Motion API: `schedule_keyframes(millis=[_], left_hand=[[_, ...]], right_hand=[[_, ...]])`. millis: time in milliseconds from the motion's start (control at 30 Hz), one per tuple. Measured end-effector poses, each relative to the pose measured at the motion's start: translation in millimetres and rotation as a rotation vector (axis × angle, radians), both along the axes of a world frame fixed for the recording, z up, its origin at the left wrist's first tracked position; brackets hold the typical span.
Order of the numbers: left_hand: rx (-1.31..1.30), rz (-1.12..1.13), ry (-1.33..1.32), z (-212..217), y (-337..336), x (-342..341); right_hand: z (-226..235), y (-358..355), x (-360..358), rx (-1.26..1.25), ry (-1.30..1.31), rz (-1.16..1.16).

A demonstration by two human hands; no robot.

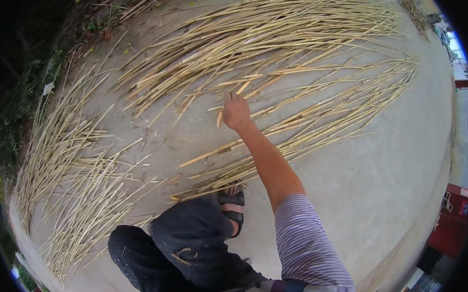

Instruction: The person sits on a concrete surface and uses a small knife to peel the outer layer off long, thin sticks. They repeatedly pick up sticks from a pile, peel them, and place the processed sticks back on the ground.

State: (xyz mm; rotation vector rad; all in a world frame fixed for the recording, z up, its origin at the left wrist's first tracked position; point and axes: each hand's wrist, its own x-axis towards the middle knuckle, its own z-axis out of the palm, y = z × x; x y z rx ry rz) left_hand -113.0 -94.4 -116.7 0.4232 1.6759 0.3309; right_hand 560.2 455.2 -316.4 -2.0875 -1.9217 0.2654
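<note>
Right hand [236, 111] reaches fwd onto the reeds [270, 31] spread over the concrete floor [375, 175], grip closing on one short reed [230, 97] at the pile's near edge. Left hand out of view. Sandal [233, 206] near more reeds.
</note>
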Motion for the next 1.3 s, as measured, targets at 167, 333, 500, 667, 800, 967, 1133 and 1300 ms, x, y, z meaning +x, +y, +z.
schedule_keyframes(millis=[167, 333, 500, 667, 800, 967, 1133, 1300], left_hand=[[-0.012, 0.033, -0.012, 18, -9, -4], [-0.013, 0.043, -0.063, 31, -4, -10], [-0.027, 0.08, 0.0, 35, 9, 5], [0.023, 0.089, -0.004, 17, 0, -6], [0.072, -0.006, 0.037, -13, -39, -56], [0.259, -0.058, 0.121, -40, -43, -61], [0.238, 0.055, 0.418, -7, 61, -21], [0.586, 0.066, 0.615, 28, 147, 0]], right_hand=[[3, 47, 7, -0.031, -0.098, -0.003], [-6, 67, 14, -0.3, -0.17, 0.073], [-11, 46, 14, -0.294, -0.372, 0.118], [-13, 15, 20, -0.292, -0.394, 0.171], [-4, -14, 24, -0.006, -0.3, 0.255], [94, -52, 1, 0.311, -0.022, 0.556], [263, -101, -66, 0.518, 0.255, 0.763], [340, -142, -124, 0.476, 0.313, 0.798]])
